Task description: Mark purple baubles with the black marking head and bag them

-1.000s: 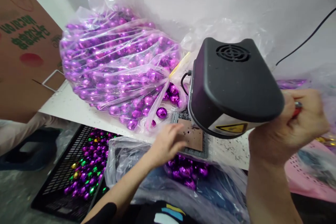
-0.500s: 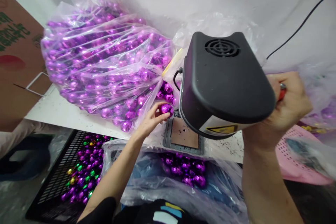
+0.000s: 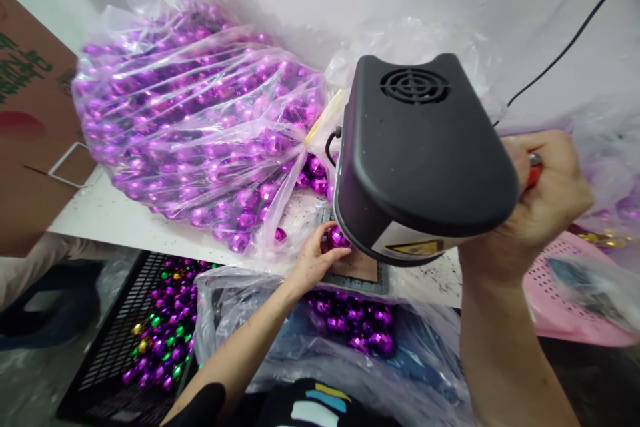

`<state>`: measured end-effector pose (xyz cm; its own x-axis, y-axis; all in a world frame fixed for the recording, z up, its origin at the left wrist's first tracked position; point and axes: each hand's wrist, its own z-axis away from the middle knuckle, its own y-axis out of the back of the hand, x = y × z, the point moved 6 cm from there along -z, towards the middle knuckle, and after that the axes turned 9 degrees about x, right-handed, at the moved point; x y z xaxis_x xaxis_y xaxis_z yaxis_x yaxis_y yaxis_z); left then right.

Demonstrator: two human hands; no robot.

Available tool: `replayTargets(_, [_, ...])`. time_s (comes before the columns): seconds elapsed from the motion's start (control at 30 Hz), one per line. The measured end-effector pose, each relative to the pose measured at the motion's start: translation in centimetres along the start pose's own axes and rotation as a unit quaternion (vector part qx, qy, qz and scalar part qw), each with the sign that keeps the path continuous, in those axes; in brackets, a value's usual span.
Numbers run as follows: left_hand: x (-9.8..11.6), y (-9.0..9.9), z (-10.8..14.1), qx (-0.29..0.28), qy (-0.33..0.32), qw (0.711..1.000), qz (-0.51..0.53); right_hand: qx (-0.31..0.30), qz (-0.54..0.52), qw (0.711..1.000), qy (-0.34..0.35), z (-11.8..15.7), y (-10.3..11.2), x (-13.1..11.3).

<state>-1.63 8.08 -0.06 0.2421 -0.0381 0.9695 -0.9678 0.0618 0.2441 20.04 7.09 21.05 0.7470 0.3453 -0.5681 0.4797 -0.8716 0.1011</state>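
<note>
Between the thumb and fingers of my left hand (image 3: 315,259) is a shiny purple disco ball (image 3: 339,236), held over the left part of a brown square plate (image 3: 357,265) set in a grey base. Right above stands a black machine head (image 3: 430,140) with a round vent and a yellow warning label; it hides part of the plate. My right hand (image 3: 547,190), wearing a ring, is wrapped round a red-ended handle at the machine's right side. Several purple balls (image 3: 316,173) spill from the mouth of a big clear bag (image 3: 200,127) to the left.
More purple balls (image 3: 355,320) lie in plastic sheeting over my lap. A black crate (image 3: 100,333) of purple, green and gold balls stands lower left, near another person's sleeve (image 3: 30,267). A carton (image 3: 35,133) is at far left, a pink basket (image 3: 565,300) at right.
My left hand has moved right and toward me, carrying the purple ball from beside the bag's mouth to over the plate. My right hand keeps its grip on the handle.
</note>
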Motion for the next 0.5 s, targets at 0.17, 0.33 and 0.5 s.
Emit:
replayTargets(0.17, [-0.1, -1.4, 1.0, 0.003, -0.099, 0.989, -0.114, -0.003, 0.001, 1.0, -0.012, 0.0, 0.0, 0.0])
replayTargets(0.33, [-0.4, -2.8, 1.6, 0.055, -0.156, 0.97, -0.177, -0.008, 0.005, 1.0, -0.011, 0.0, 0.0, 0.0])
replayTargets(0.5, [-0.3, -3.7, 1.6, 0.015, -0.219, 0.96, -0.176, -0.012, -0.004, 1.0, -0.011, 0.2, 0.2, -0.2])
